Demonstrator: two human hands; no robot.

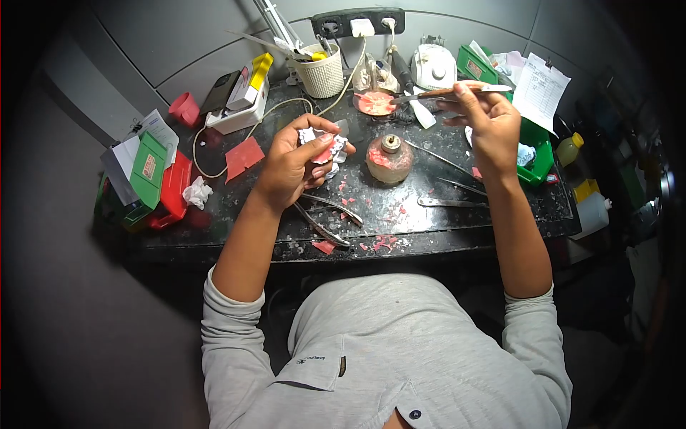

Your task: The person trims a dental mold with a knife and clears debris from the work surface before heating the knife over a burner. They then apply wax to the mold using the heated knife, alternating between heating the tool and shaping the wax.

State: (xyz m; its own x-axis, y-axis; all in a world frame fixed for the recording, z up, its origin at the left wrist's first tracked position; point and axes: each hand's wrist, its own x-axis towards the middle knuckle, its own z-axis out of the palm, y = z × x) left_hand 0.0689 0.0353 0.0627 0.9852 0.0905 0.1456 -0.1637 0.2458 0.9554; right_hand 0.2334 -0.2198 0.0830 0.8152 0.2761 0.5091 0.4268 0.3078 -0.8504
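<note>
Crumpled white paper with a pink piece (323, 151) is held in my left hand (296, 159), whose fingers curl round it. My right hand (489, 129) grips a thin tool (429, 94) with a brown handle and a dark metal end, which points left over a round dish of pink material (376, 104). Between my hands stands a glass burner (389, 161) with a metal top. No flame can be made out on it. Pink scraps (384, 242) lie near the front edge of the black table (443, 239).
Metal tools (321, 225) lie near the front edge, with others right of the burner. A pink sheet (244, 159), white crumpled paper (197, 193) and green and red bins (150, 171) are at left. A white woven cup (320, 75) stands behind; a green bin (537, 154) is at right.
</note>
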